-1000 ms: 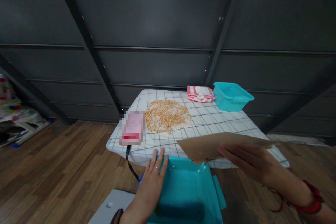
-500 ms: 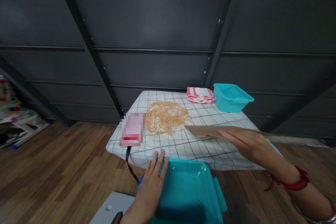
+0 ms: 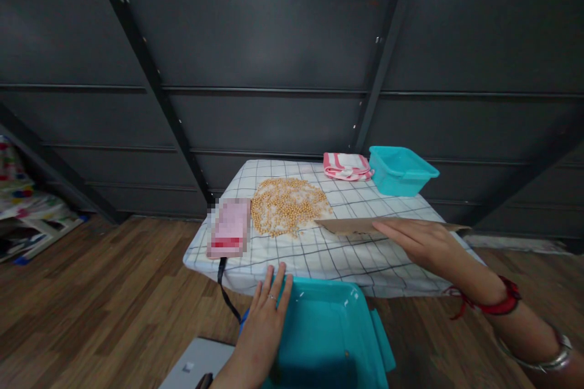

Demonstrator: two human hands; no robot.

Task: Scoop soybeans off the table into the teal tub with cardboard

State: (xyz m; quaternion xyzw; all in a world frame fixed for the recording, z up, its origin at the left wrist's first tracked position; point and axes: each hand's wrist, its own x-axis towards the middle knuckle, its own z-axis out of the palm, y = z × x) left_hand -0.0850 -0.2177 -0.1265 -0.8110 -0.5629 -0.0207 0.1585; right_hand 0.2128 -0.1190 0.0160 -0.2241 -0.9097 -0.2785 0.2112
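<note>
My right hand (image 3: 422, 246) grips a flat brown piece of cardboard (image 3: 347, 226), held low over the right side of the table. Its left end reaches the near right edge of a spread of yellowish dried beans (image 3: 287, 206) mixed with pale grains. My left hand (image 3: 267, 313) lies with outstretched fingers along the left rim of a teal plastic tray (image 3: 328, 328). That tray sits below the table's front edge, with a tiny bit in its bottom. The underside of my right hand's grip is hidden.
A checked white cloth covers the table (image 3: 365, 267). On its left is a pink blurred item (image 3: 230, 228) with a black strap; at the back are a folded red-striped cloth (image 3: 347, 166) and a teal tub (image 3: 401, 171). A grey flat object (image 3: 196, 361) is at lower left.
My right hand and the cardboard have shifted slightly left, towards the beans. My left hand stays in place on the tray rim.
</note>
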